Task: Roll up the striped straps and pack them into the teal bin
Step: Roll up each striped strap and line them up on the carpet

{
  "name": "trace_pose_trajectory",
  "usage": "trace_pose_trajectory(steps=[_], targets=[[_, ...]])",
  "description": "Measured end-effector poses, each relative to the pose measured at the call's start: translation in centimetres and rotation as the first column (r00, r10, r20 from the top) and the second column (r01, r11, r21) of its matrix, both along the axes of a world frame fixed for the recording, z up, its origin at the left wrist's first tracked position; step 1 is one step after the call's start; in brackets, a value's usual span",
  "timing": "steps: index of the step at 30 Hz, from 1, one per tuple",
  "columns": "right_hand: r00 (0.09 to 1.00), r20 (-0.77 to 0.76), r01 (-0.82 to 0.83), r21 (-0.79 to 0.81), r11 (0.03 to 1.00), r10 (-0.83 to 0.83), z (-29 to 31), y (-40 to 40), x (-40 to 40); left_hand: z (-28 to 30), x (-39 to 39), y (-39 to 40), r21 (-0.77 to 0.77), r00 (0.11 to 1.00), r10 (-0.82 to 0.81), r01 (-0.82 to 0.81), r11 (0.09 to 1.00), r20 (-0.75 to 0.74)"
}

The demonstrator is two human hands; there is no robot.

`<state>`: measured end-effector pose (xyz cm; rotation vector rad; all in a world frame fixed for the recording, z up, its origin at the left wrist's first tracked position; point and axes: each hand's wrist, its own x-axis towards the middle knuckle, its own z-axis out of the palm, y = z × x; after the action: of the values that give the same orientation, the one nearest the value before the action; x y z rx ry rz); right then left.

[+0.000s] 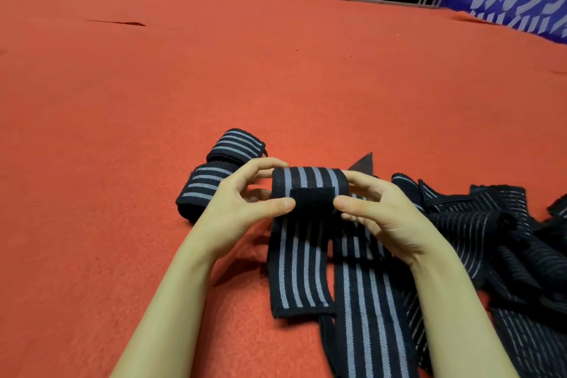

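A partly rolled striped strap [310, 184] is held just below the centre of the frame, between both hands and lifted off the red carpet [276, 70]. The left hand [242, 202] pinches the roll's left end between thumb and fingers; the right hand [377, 212] pinches its right end in the same way. This two-sided grip is judged to keep the coil tight and square while the black fastening patch faces the camera. The unrolled tail [299, 270] hangs from the roll toward the lower centre, so winding is judged unfinished.

Two finished rolls [211, 175] lie on the carpet left of centre, just beyond the left hand, presumably set aside for packing. A pile of loose straps [478, 239] is spread at the lower right, beside the right hand, within easy reach. The teal bin is not in view.
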<state>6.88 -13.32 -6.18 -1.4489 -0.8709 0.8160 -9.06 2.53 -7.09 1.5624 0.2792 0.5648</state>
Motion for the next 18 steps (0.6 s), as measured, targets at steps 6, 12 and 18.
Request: trace_pose_trajectory(steps=[6, 12, 18], targets=[[0.997, -0.034, -0.064, 0.021, 0.998, 0.065, -0.3, 0.5, -0.1, 0.2, -0.2, -0.2, 0.079, 0.995, 0.02, -0.028, 0.996, 0.098], [0.986, -0.167, 0.0, 0.068, 0.998, 0.012, -0.2, 0.8, -0.2, -0.7, 0.4, -0.1, 0.109, 0.982, -0.024, 0.003, 0.994, 0.186], [0.991, -0.135, -0.01, 0.104, 0.995, 0.024, -0.1, 0.7, -0.1, -0.5, 0.6, -0.5, 0.021, 0.997, 0.04, -0.041, 0.999, 0.066]])
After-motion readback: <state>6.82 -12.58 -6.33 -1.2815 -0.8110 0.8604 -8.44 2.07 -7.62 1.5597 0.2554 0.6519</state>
